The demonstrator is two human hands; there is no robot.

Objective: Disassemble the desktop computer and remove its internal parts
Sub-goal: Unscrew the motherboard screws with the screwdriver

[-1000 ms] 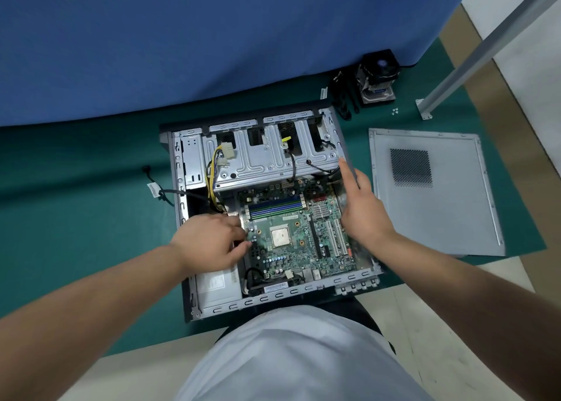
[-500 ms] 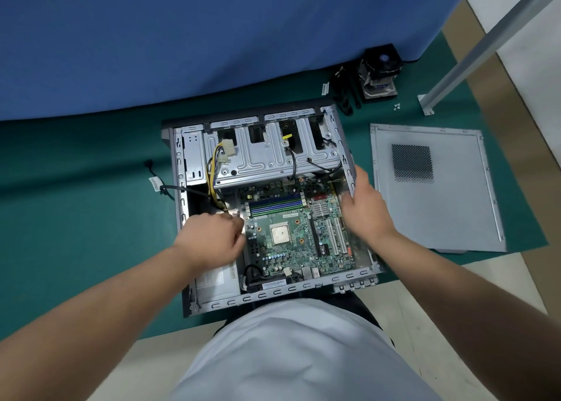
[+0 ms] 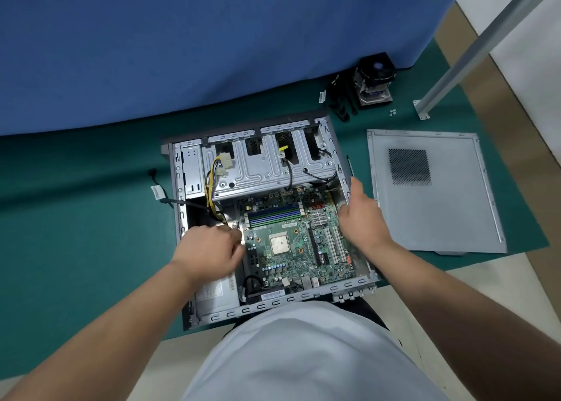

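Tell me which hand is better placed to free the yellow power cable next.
Probably the left hand: it sits curled at the motherboard's left edge, where the yellow power cable runs down. The right hand grips the case's right wall.

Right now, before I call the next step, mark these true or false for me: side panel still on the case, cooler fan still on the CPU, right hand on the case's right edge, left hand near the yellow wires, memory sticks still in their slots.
1. The side panel is on the case. False: it lies flat on the green mat, right of the case.
2. The cooler fan sits on the CPU. False: it stands on the mat behind the case; the CPU is bare.
3. The right hand grips the case's right wall. True.
4. The left hand is curled at the motherboard's left edge, below the yellow wires. True.
5. The memory sticks are in their slots. True.
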